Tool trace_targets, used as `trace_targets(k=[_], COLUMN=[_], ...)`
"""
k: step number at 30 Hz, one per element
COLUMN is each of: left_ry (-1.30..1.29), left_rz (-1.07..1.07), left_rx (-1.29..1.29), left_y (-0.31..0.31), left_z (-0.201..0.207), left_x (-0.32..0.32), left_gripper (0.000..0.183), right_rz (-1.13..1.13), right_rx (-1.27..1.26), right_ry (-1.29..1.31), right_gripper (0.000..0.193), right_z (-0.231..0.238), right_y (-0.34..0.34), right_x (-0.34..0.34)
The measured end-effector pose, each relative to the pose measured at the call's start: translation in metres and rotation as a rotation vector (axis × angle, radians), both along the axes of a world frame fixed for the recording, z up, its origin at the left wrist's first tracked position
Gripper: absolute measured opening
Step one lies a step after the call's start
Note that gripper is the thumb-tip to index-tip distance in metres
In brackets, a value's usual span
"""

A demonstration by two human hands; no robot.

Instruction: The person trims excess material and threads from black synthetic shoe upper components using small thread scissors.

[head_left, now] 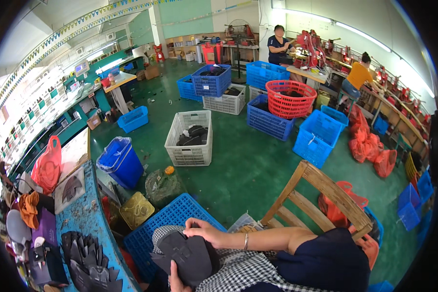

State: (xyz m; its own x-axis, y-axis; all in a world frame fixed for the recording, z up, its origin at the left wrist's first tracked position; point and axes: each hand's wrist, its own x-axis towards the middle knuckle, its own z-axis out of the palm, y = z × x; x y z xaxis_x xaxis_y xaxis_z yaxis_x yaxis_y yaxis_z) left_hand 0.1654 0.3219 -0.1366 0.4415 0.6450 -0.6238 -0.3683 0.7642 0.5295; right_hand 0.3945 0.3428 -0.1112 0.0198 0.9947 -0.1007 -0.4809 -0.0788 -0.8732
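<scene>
Over my lap, on a black-and-white checked apron [258,269], lie dark grey, flat cut pieces [192,258] with notched edges and small slots. They look like a stack of shoe-upper parts. My left hand [176,281] grips their near edge, thumb on top; its other fingers are hidden below. Across the far edge, my right hand [203,233] has bent fingers pinching the pieces near the top corner, with a bracelet [246,241] on that wrist. More dark pieces [90,265] lie piled on the blue worn bench at my left.
A blue crate [163,228] stands just beyond my lap, with a wooden chair [321,194] to the right. Farther off are a blue bin [121,160], a white crate [190,158] of dark pieces and a red basket [291,100]. Two people [277,46] sit at machines far right.
</scene>
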Motion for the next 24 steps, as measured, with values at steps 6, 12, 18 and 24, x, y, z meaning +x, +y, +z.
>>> trace_targets(k=[6,12,18,24], left_ry=[0.220,0.302,0.060,0.138], left_rz=[0.278,0.234,0.188,0.229], left_rx=[0.381,0.348,-0.052,-0.112], left_y=[-0.003,0.000,-0.013,-0.021], left_z=[0.019,0.010,0.042,0.073], left_x=[0.007,0.009,0.013,0.025], left_gripper=[0.065,0.063,0.069,0.066], right_rz=[-0.013,0.313,0.162,0.083], right_rx=[-0.210,-0.248,-0.237,-0.102], right_ry=[0.299,0.208,-0.096,-0.190], right_gripper=[0.076,0.090,0.101,0.100], right_z=[-0.016,-0.033,-0.044,-0.064], right_y=[-0.017,-0.046,-0.045,-0.047], right_x=[-0.001,-0.011,-0.021,-0.020])
